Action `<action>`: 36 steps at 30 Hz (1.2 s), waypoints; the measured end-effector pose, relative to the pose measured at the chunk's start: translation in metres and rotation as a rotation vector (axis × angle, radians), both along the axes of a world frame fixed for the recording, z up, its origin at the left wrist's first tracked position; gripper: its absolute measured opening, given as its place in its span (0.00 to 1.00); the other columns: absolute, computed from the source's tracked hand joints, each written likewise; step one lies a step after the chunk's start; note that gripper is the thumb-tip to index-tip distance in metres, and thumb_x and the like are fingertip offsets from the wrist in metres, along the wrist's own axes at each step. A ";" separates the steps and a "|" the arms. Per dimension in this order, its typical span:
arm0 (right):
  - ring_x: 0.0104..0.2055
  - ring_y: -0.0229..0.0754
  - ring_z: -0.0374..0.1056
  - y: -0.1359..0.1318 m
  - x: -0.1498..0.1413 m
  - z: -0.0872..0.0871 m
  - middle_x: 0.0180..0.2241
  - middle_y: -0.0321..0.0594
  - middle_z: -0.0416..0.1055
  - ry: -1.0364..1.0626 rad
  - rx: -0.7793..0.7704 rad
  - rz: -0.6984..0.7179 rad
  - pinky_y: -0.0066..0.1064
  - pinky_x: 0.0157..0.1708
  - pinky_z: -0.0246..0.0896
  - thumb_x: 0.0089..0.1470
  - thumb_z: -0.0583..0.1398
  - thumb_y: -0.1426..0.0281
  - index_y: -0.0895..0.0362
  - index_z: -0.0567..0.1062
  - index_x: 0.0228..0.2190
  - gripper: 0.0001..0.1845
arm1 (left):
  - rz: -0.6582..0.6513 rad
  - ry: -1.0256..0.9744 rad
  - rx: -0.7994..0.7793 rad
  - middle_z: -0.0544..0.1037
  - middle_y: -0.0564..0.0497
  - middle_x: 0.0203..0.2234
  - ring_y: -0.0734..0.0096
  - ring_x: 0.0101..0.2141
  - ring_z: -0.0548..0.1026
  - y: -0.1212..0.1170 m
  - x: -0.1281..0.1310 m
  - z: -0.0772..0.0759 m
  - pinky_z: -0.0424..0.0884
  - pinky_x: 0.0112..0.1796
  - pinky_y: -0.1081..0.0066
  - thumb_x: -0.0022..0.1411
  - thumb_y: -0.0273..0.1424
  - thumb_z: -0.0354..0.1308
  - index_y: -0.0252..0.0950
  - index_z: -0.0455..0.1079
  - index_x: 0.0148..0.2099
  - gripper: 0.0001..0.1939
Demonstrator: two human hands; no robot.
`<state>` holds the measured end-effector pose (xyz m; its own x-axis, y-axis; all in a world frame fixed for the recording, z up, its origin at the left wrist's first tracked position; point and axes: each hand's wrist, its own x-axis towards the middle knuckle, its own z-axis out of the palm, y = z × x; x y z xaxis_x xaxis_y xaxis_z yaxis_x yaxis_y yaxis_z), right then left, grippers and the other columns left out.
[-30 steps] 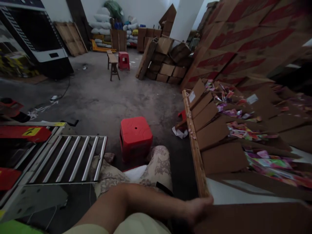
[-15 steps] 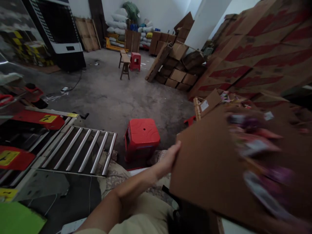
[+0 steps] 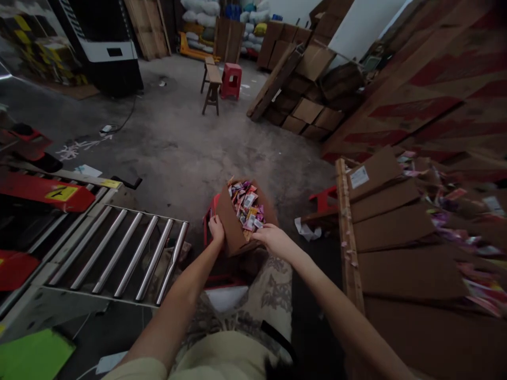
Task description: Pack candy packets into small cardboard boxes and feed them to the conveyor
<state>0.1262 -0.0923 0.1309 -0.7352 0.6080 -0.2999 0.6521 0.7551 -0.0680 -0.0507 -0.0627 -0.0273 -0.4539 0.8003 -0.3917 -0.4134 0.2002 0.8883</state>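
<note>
Open cardboard box [image 3: 231,228] straight ahead of the seated person, out past the knees, full of small wrapped packets [image 3: 248,203]. It sits over the red stool [image 3: 213,205]; resting on it or held just above, can't tell from here. Long axis runs mostly away from the body, far end swung a bit left.

Left hand [image 3: 216,229] clasps the left wall, fingers bent against the cardboard. Right hand [image 3: 274,240] has the near right corner, fingertips at the rim right beside the packets (maybe brushing them, too small to say). Both are on the box; the right is at the nearer end, the left farther along the side.

Roller conveyor [image 3: 146,257] stands left of the box, apart from it. On the right, well apart, a row of similar filled boxes [image 3: 390,227] behind a wooden rail [image 3: 350,243].
</note>
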 end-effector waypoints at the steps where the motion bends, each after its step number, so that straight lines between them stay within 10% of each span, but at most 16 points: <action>1: 0.46 0.44 0.71 0.001 0.001 -0.007 0.39 0.42 0.76 0.001 -0.006 0.012 0.41 0.59 0.54 0.55 0.53 0.82 0.54 0.77 0.43 0.20 | 0.036 0.071 -0.025 0.69 0.36 0.57 0.56 0.62 0.61 0.007 -0.005 -0.002 0.56 0.61 0.60 0.65 0.37 0.53 0.34 0.70 0.49 0.15; 7: 0.68 0.55 0.46 -0.017 -0.007 -0.037 0.65 0.59 0.51 0.345 0.229 -0.172 0.53 0.66 0.41 0.60 0.58 0.59 0.62 0.60 0.62 0.34 | 0.097 0.366 0.377 0.72 0.40 0.53 0.65 0.54 0.70 0.061 -0.049 0.026 0.62 0.57 0.67 0.68 0.41 0.50 0.34 0.67 0.53 0.19; 12: 0.70 0.60 0.39 0.018 -0.047 -0.083 0.69 0.60 0.39 0.207 0.284 -0.397 0.55 0.66 0.39 0.65 0.52 0.63 0.63 0.60 0.63 0.29 | -0.506 0.609 0.693 0.80 0.47 0.36 0.69 0.37 0.77 0.094 -0.068 0.082 0.69 0.41 0.72 0.67 0.46 0.50 0.35 0.75 0.43 0.21; 17: 0.71 0.62 0.37 0.046 -0.056 -0.119 0.69 0.63 0.37 0.235 0.219 -0.427 0.55 0.66 0.38 0.65 0.53 0.62 0.68 0.64 0.60 0.29 | -0.915 1.155 0.560 0.80 0.50 0.28 0.69 0.31 0.76 0.106 -0.059 0.111 0.65 0.34 0.73 0.67 0.41 0.50 0.37 0.78 0.34 0.19; 22: 0.69 0.54 0.47 0.041 -0.040 -0.112 0.66 0.57 0.51 0.615 0.113 -0.480 0.52 0.65 0.49 0.65 0.49 0.66 0.63 0.67 0.59 0.25 | -0.966 1.459 0.185 0.81 0.44 0.36 0.60 0.39 0.78 0.125 -0.024 0.106 0.68 0.38 0.68 0.67 0.39 0.48 0.38 0.78 0.40 0.18; 29: 0.61 0.45 0.61 0.042 -0.029 -0.063 0.56 0.47 0.68 1.062 0.183 -0.500 0.44 0.63 0.56 0.64 0.50 0.69 0.56 0.70 0.54 0.19 | -0.921 1.367 0.173 0.80 0.43 0.36 0.59 0.40 0.78 0.134 -0.014 0.090 0.69 0.39 0.66 0.68 0.40 0.45 0.35 0.75 0.38 0.20; 36: 0.69 0.53 0.44 0.077 -0.064 -0.093 0.68 0.58 0.45 0.540 0.114 -0.700 0.47 0.64 0.50 0.63 0.47 0.69 0.66 0.51 0.66 0.32 | -0.673 0.693 0.416 0.78 0.50 0.31 0.72 0.32 0.75 0.131 -0.034 0.077 0.69 0.37 0.73 0.62 0.37 0.53 0.33 0.72 0.40 0.13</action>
